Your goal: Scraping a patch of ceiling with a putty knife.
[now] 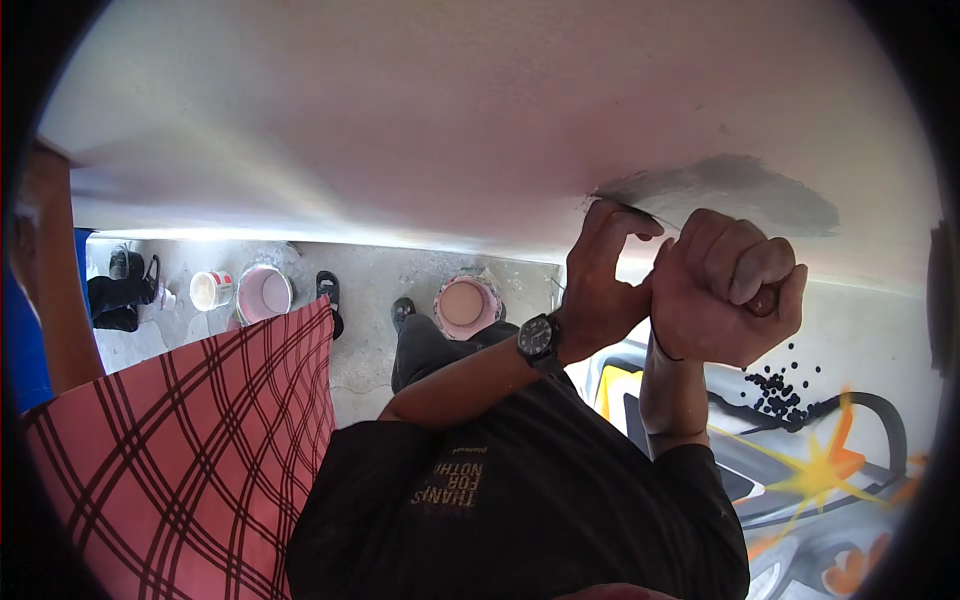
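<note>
A pale pinkish wall fills the upper view, with a dark grey smeared patch on it at the right. My right hand is closed in a fist just below the patch. It wraps round what looks like a putty knife, whose thin dark blade shows nearly edge-on between my hands. My left hand, with a black watch on the wrist, has its fingers curled at this blade beside the wall. The handle is mostly hidden inside my right fist.
On the grey floor stand a bucket with pinkish contents, another bucket and a small white tub. A pink checked cloth spreads at lower left. Another person's arm is at far left. A painted wall lies right.
</note>
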`<state>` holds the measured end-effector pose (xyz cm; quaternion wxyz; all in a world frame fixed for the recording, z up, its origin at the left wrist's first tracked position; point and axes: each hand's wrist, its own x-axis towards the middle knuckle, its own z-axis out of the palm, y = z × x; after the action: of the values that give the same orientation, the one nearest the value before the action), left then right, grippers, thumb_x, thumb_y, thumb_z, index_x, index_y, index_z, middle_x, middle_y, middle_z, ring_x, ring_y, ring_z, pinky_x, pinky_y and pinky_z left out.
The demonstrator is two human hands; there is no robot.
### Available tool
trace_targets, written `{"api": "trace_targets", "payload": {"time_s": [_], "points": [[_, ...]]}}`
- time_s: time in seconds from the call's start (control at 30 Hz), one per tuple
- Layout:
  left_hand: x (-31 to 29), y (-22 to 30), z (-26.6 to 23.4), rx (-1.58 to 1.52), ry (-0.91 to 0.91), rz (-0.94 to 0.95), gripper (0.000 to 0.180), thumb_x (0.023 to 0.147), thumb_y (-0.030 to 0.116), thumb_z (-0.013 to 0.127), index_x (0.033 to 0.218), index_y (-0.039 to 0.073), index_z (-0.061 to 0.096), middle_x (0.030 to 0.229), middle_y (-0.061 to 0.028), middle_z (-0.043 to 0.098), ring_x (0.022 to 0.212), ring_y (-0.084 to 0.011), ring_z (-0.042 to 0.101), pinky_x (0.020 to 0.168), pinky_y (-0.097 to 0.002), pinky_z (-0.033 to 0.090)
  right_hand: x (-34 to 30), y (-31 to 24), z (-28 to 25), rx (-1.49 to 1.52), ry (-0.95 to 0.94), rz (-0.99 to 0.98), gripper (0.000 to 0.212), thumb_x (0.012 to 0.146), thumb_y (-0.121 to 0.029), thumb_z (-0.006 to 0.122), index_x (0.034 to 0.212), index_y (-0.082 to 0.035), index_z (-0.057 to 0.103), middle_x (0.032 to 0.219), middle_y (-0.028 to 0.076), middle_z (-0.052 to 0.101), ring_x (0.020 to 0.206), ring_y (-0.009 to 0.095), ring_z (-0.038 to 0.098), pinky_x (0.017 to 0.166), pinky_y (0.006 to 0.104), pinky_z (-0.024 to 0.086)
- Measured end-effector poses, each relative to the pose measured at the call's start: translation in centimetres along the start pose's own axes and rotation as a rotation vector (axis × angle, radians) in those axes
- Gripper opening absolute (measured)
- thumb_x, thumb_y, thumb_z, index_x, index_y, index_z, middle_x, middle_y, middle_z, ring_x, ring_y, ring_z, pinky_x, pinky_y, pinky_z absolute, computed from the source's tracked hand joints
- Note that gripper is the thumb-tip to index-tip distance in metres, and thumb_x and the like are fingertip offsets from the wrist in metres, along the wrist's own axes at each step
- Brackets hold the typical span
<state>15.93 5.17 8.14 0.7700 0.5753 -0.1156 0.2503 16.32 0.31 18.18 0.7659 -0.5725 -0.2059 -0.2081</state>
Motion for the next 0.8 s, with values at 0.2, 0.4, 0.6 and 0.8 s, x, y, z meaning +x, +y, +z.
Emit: {"api": "trace_targets", "payload": {"time_s": [0.2, 0.4, 0.6, 0.8], "points": [[-0.5, 0.4, 0.1, -0.03, -0.015, 0.012, 0.028, 0.074, 0.003, 0.077, 0.096, 0.004, 0.059, 0.092, -0.012, 0.057, 0.085, -0.0289, 0.06, 0.073, -0.0364, 0.05, -1.1, -0.5, 0.5, -0.046, 0.041, -0.018, 0.047, 0.101, -0.031, 0.029, 0.059, -0.011, 0.033, 0.05, 0.003, 0.031, 0.047, 0.015, 0.023, 0.052, 0.0327, 0.025], [0.2, 1.1, 0.3, -0.073, -0.016, 0.007, 0.033, 0.071, 0.001, 0.078, 0.097, 0.004, 0.058, 0.091, -0.0121, 0.057, 0.084, -0.0295, 0.06, 0.074, -0.0367, 0.05, -0.5, -1.5, 0.4, 0.053, -0.085, -0.032, 0.045, 0.102, -0.028, 0.025, 0.061, -0.01, 0.035, 0.05, 0.003, 0.032, 0.047, 0.015, 0.022, 0.052, 0.0334, 0.025], [-0.7, 0.3, 0.1, -0.03, -0.007, -0.005, 0.028, 0.075, 0.002, 0.078, 0.095, 0.004, 0.059, 0.093, -0.0118, 0.058, 0.084, -0.0281, 0.061, 0.073, -0.0361, 0.05, -1.4, -0.9, 0.0, 0.025, -0.014, -0.007, 0.044, 0.101, -0.026, 0.025, 0.06, -0.01, 0.035, 0.049, 0.003, 0.031, 0.047, 0.016, 0.023, 0.053, 0.0337, 0.026], [-0.8, -0.3, -0.3, -0.033, 0.01, -0.004, 0.025, 0.076, 0.002, 0.077, 0.093, 0.004, 0.06, 0.092, -0.012, 0.059, 0.084, -0.0281, 0.062, 0.073, -0.0353, 0.05, -1.4, 0.6, 0.3, -0.058, -0.022, -0.034, 0.042, 0.099, -0.025, 0.024, 0.06, -0.013, 0.033, 0.049, 0.0, 0.03, 0.045, 0.013, 0.021, 0.05, 0.0316, 0.024]]}}
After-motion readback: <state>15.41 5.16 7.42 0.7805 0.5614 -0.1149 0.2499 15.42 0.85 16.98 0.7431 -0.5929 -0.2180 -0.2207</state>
